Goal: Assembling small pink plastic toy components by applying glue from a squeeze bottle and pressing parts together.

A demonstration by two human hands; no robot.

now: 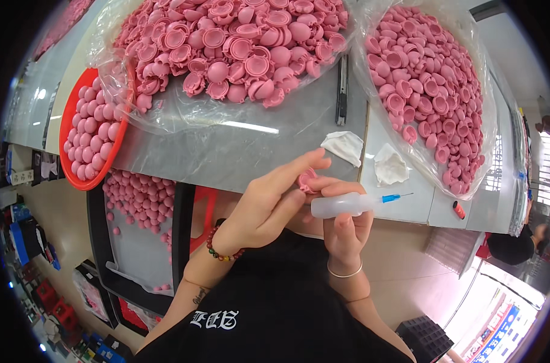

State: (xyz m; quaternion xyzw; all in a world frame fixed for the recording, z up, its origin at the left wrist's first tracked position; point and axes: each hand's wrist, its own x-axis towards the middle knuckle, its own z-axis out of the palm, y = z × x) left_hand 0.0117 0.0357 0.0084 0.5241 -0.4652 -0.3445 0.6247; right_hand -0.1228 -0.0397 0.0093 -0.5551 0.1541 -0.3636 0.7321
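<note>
From my end, I see the left hand [264,204] pinching a pink shell [306,179] at the table's [226,151] near edge; right of it, the right hand [346,237] grips a needle-tipped bottle [340,206].

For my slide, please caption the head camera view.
Left hand and right hand meet at a pink shell, the right also gripping a needle-tipped bottle, before heaped pink shells.

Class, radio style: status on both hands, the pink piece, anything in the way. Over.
Left hand and right hand at pink piece, partly hidden. Bottle in right hand, bare needle pointing right. Nothing seen blocking the hands.
</note>
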